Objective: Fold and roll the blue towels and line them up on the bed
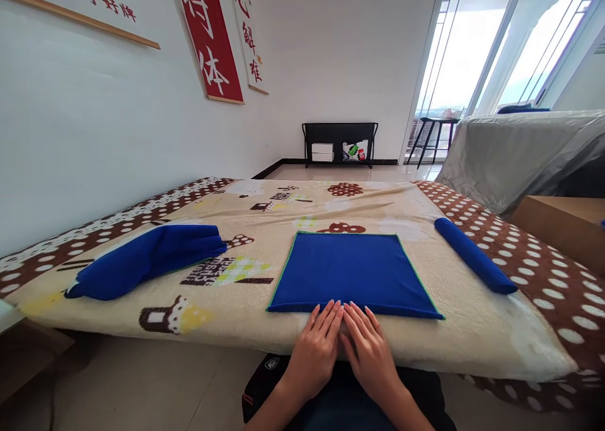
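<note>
A blue cloth [350, 267] with green stitched edges lies spread flat in front of me, its near edge turned over in a narrow roll. My left hand [319, 343] rests its outstretched fingertips on the middle of that edge. Beside it, almost touching, my right hand [368, 343] lays its straight fingers on the same edge. Both hands are open, palms down. To the right lies a tightly rolled blue cloth [475, 254]. A loosely heaped blue cloth [146, 261] is on the left.
A cream patterned blanket [236, 220] with brown dotted borders covers the surface under the cloths. Against the far wall stands a black shelf [339, 132]. At the right are a plastic-covered piece of furniture [524, 141], a cardboard box [562, 223] and a dark stool [437, 135].
</note>
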`<state>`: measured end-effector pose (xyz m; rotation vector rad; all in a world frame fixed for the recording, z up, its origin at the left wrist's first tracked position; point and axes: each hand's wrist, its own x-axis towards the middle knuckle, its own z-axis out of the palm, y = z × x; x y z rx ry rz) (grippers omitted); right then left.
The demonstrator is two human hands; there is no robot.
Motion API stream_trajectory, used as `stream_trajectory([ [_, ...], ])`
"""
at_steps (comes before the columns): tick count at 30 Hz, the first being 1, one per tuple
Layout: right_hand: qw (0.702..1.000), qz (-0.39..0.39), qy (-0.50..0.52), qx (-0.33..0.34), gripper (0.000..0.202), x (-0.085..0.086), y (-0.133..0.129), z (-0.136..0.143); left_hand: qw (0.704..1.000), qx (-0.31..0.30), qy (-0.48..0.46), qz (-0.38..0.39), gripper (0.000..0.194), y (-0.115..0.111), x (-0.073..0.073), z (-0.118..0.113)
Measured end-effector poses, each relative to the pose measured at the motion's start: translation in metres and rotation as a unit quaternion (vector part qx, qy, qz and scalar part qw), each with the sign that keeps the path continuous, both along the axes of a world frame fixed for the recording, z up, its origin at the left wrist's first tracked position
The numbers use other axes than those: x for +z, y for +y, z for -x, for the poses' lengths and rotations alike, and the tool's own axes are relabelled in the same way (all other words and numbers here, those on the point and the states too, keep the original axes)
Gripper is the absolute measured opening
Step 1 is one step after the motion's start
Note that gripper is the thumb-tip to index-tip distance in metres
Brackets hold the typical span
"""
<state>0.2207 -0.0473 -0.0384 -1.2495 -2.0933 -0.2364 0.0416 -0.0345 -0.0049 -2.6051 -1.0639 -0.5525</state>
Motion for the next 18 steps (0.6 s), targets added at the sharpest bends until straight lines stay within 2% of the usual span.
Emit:
stream_trajectory([
  [2,1.000,0.002,-0.007,0.017,0.056,0.002,0.003,-0.010,1.000,0.000,-0.005,0.003,0.058,0.003,-0.001,0.002],
  [5,1.000,-0.008,-0.022,0.018,0.054,0.002,0.006,-0.035,1.000,0.013,-0.008,-0.001,0.057,0.007,-0.004,0.019],
  [11,0.996,-0.045,-0.044,-0.060,0.055,-0.013,-0.001,-0.117,0.998,0.042,-0.032,-0.039,0.056,0.018,-0.013,0.079],
  [14,0.995,-0.039,-0.059,-0.070,0.051,-0.018,-0.007,-0.156,0.996,0.050,-0.038,-0.061,0.054,0.024,-0.016,0.107],
  [18,0.993,-0.025,-0.064,-0.097,0.046,-0.020,-0.012,-0.191,0.995,0.062,-0.051,-0.061,0.056,0.032,-0.017,0.133],
])
